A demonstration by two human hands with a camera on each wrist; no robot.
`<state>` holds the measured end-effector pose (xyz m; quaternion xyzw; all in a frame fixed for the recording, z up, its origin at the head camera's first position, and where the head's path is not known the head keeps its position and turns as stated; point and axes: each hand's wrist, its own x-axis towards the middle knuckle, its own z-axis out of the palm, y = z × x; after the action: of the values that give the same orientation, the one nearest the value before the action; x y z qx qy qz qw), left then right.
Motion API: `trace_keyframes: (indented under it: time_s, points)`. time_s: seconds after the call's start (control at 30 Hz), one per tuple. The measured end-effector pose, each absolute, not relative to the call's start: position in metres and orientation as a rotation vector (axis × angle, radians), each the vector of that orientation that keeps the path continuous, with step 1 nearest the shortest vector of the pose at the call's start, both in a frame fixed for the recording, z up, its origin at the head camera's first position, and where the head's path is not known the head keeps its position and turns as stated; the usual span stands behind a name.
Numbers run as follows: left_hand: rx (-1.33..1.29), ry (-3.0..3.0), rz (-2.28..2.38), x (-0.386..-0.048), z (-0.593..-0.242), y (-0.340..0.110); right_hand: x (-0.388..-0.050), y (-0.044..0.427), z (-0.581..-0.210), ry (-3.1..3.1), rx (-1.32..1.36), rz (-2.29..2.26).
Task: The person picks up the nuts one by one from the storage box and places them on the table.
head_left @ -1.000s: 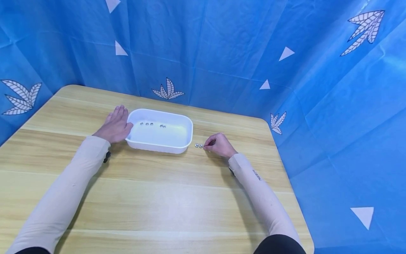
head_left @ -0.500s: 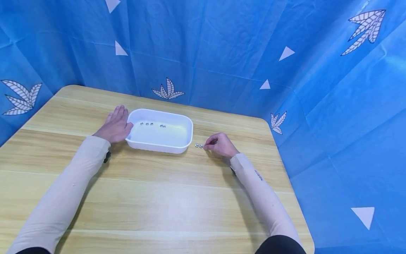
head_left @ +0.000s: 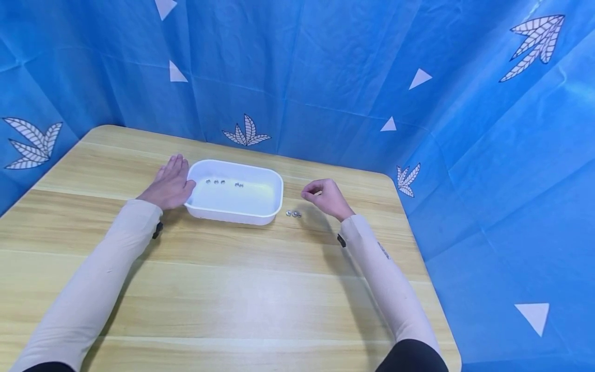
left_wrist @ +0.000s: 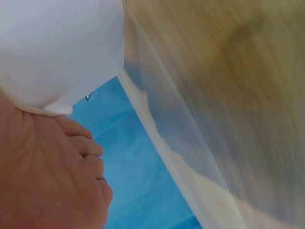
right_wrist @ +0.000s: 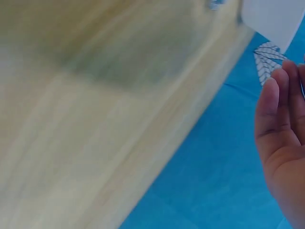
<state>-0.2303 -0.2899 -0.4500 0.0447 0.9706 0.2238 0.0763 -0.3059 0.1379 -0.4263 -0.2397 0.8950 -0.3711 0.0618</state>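
A white plastic tray [head_left: 232,214] stands toward the back of the table in the head view, with several small shiny silvery pieces [head_left: 222,182] inside. My left hand [head_left: 169,183] lies against its left end, fingers straight and thumb at the rim. In the left wrist view, the palm [left_wrist: 52,176] touches the tray wall [left_wrist: 62,52]. My right hand [head_left: 327,199] is raised right of the tray, thumb and index tips close together; whether they pinch anything is hidden. Below those fingertips, a short row of similar silvery pieces [head_left: 295,214] lies on the wood.
The light wooden table [head_left: 260,299] has rounded corners. A blue patterned curtain [head_left: 316,67] hangs behind it and along the right side. Both forearms reach across the table from the near edge.
My right hand has lifted up and back from the row of silvery pieces, its fingertips now apart from them. The left hand, tray and pieces inside it stay put.
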Motion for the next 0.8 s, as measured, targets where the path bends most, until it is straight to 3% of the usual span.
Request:
trace_keyframes:
  time_s: [0.8]
  points:
    - [0.131, 2.930, 0.669, -0.230, -0.453, -0.290, -0.311, 0.052, -0.395, 2.656, -0.888, -1.130]
